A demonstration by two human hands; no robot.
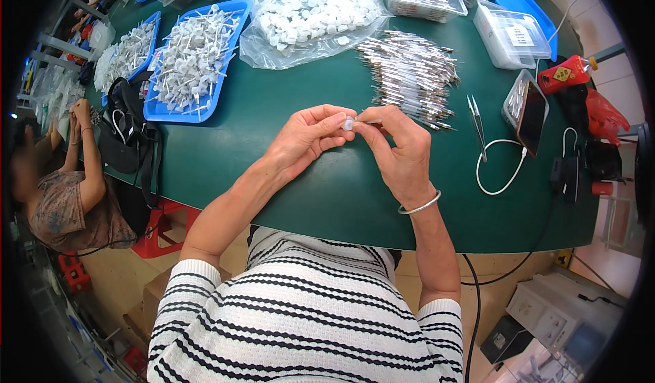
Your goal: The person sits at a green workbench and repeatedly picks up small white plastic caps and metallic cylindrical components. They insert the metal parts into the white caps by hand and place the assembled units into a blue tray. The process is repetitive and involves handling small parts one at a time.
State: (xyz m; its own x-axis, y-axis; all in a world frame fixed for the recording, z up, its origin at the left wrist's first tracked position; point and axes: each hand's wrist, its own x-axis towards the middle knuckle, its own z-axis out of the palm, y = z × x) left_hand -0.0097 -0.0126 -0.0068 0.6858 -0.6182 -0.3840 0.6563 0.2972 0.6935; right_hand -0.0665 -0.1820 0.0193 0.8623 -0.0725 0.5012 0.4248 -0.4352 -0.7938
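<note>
Above the green table, my left hand (307, 137) pinches a small white plastic cap (348, 123) between thumb and fingertips. My right hand (399, 150), with a bangle on its wrist, meets it there, thumb and forefinger pressed together at the cap's right side. Whatever lies in the right pinch is too small and covered to name. Just beyond the right hand lies a pile of thin metal rods (413, 72). A clear plastic bag (256, 49) farther off is heaped with white caps (317, 15).
A blue tray (179, 117) at the left holds white caps with thin stems; another blue tray (158, 25) stands behind it. Tweezers (477, 127), a white cable (486, 186), a phone (532, 118) and plastic boxes (501, 42) lie right. A black bag (123, 144) and a co-worker (75, 199) are left.
</note>
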